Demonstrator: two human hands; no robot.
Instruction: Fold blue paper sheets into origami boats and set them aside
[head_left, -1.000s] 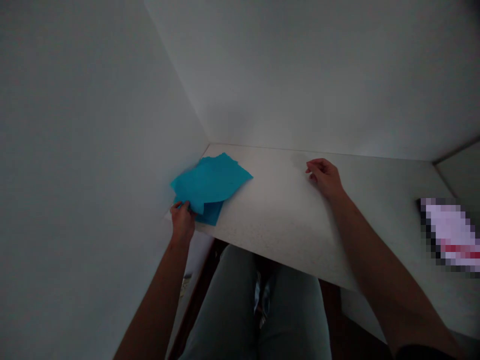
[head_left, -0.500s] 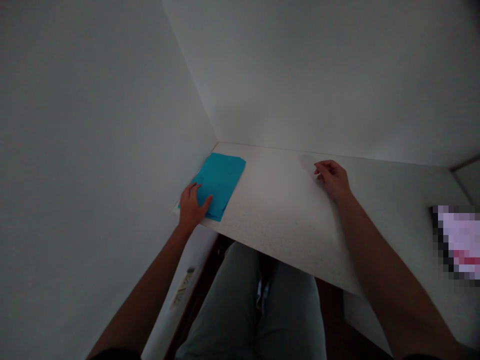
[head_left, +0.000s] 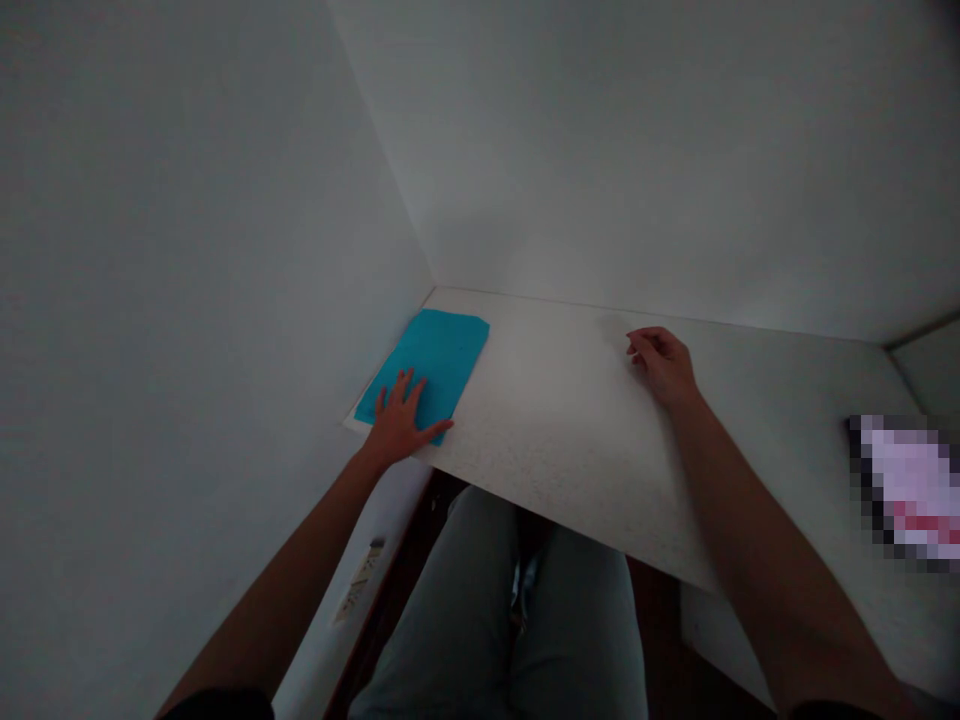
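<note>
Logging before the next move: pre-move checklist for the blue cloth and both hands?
Blue cloth folded flat on the white desk: ok.
Left hand flat on the cloth, fingers spread: ok.
Right hand apart from the cloth, holding nothing: ok.
Cloth's side clear of the wall: cannot tell.
Cloth's near corner under the left hand lying square: cannot tell.
</note>
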